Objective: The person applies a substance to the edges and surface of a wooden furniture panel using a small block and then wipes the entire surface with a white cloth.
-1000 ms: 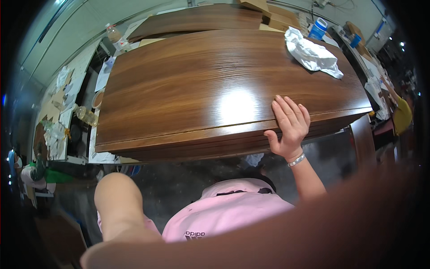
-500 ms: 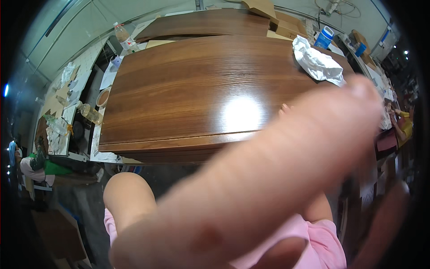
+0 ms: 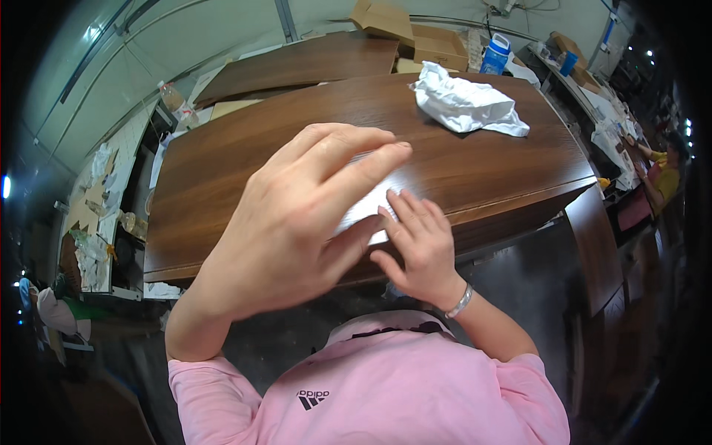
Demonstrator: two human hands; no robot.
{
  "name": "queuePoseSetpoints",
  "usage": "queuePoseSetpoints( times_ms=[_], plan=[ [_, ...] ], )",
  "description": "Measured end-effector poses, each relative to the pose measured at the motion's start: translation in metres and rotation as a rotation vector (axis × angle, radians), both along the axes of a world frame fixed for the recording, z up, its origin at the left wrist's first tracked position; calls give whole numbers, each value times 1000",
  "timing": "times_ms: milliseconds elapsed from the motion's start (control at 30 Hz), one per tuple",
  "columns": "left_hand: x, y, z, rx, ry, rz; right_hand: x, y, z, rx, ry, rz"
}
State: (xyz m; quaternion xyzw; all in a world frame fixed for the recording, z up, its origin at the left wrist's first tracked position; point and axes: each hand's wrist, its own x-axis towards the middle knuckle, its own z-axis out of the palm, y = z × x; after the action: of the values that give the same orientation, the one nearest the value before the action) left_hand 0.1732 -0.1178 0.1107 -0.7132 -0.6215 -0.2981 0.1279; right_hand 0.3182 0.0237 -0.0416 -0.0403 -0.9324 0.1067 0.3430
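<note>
A glossy dark brown wooden panel (image 3: 489, 174) lies across the workbench in front of me. My left hand (image 3: 304, 208) is raised over its near left part, fingers stretched forward and thumb apart, with nothing visible in it. To its right, my right hand (image 3: 421, 248) is at the panel's front edge with fingers spread and a silvery bracelet at the wrist. Its fingertips seem to be on or just above the shiny surface; contact cannot be made out. A crumpled white cloth (image 3: 471, 104) rests on the panel's far right part, apart from both hands.
Behind the panel are another brown board (image 3: 297, 67) and an open cardboard box (image 3: 439, 49). A blue bottle (image 3: 495, 55) stands at the back right. Clear plastic bottles (image 3: 176, 104) are on the left. At far right a person in yellow (image 3: 666, 182) sits by another bench.
A large blurred arm or hand close to the camera has moved out of the way. Both my hands now show over the panel's near side, and the view has shifted.
</note>
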Motion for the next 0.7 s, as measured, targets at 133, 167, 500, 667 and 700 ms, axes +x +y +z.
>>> queuePoseSetpoints(
  times_ms=[133, 167, 500, 667, 700],
  plan=[
    [-15, 56, -16, -192, -57, 136, 38, 46, 19, -80, 14, 187],
    [-20, 77, -21, -190, -49, 133, 50, 66, 26, -81, 59, 109],
    [-10, 346, -121, -358, 116, 116, 115, 227, 14, -34, -47, -218],
    [-66, 393, -146, -285, 111, 178, 115, 229, -6, 78, 37, -239],
    [-100, 395, -151, -258, 66, 258, 114, 229, -4, 78, 41, -244]
  ],
)
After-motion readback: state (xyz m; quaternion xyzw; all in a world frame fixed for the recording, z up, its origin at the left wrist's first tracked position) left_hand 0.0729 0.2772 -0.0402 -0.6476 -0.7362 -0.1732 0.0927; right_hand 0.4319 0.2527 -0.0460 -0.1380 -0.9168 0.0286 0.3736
